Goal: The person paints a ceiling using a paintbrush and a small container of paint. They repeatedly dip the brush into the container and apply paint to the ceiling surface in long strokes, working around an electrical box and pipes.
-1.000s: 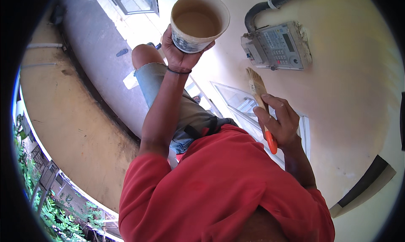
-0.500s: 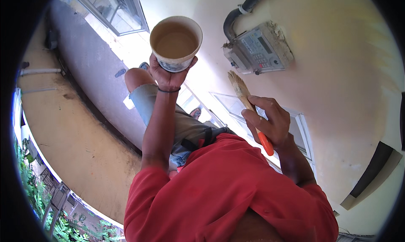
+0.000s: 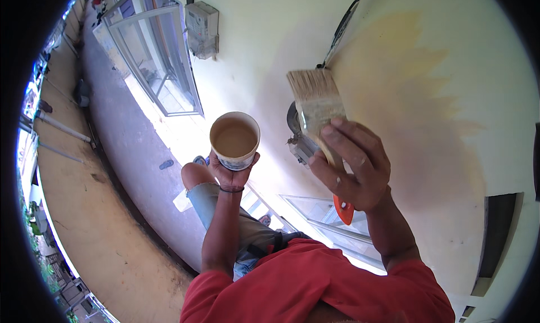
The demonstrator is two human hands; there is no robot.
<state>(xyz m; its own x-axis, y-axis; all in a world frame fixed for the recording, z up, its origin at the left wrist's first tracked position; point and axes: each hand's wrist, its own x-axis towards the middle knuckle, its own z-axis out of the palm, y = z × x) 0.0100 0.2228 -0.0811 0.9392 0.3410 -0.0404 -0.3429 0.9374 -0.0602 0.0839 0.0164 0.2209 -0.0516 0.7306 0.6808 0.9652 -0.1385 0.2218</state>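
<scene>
My left hand is closed around the lower part of a white tub, held upright with tan liquid inside. In my right hand is a flat paintbrush, gripped by its handle, which ends in orange. Its bristles point up and away from me, spread wide toward the camera. Beyond the brush stands the cream wall, and a yellowish patch covers its upper right. Whether the bristles touch the wall cannot be made out; they appear apart from it.
A meter box on the wall is partly hidden by the brush. Farther off hangs another grey box beside an open window sash. A low tan parapet runs along the left. On the right is a dark wall opening.
My right hand has lifted the brush higher and turned its broad side toward the camera. The tub sits lower in view. The view has shifted, bringing the second box and more yellowish wall in.
</scene>
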